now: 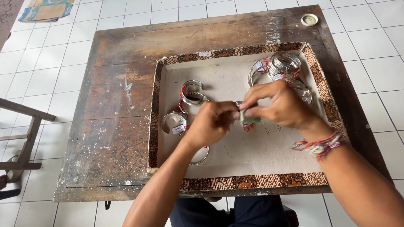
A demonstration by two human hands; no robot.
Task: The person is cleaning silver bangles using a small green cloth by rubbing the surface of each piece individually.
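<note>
My left hand (212, 122) and my right hand (280, 103) meet over the middle of a shallow tray (235, 183) with a patterned brown rim. Between them they pinch a silver bangle (240, 104) with a red thread, and my right fingers press a small green cloth (249, 119) against it. My left hand holds the bangle's left side. Most of the bangle is hidden by my fingers. A braided multicoloured bracelet (320, 145) circles my right wrist.
More silver bangles with red threads and small tags lie in the tray: two at the left (192, 93) (174, 122), one under my left forearm (201, 159), a stack at the top right (284, 65). The tray sits on a worn wooden table (113, 126). A small round lid (309, 19) lies at the table's far corner. A wooden bench (23, 134) stands left.
</note>
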